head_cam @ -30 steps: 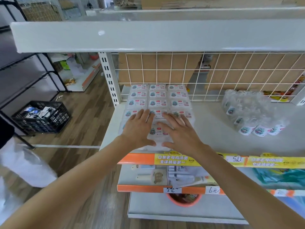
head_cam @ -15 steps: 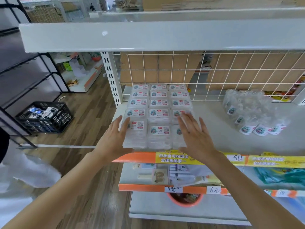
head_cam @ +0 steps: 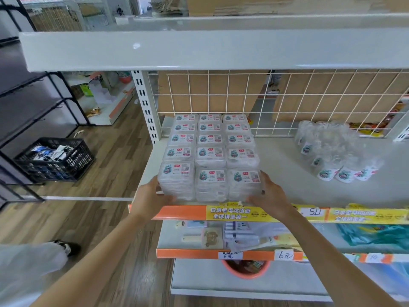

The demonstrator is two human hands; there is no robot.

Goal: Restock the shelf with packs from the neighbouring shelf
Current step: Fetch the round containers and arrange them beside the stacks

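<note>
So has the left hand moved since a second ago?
Yes. The left hand has slid off the top of the clear plastic packs down to the front row's left end, nearer the orange shelf-edge strip.

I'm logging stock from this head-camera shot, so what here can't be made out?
- Pack labels: print too small to read.
- Stack depth: lower packs hidden by the top layer.
- Left hand and right hand fingertips: hidden behind the front row.
- Crate contents: blurred.
- Orange tub: mostly covered by the shelf.
</note>
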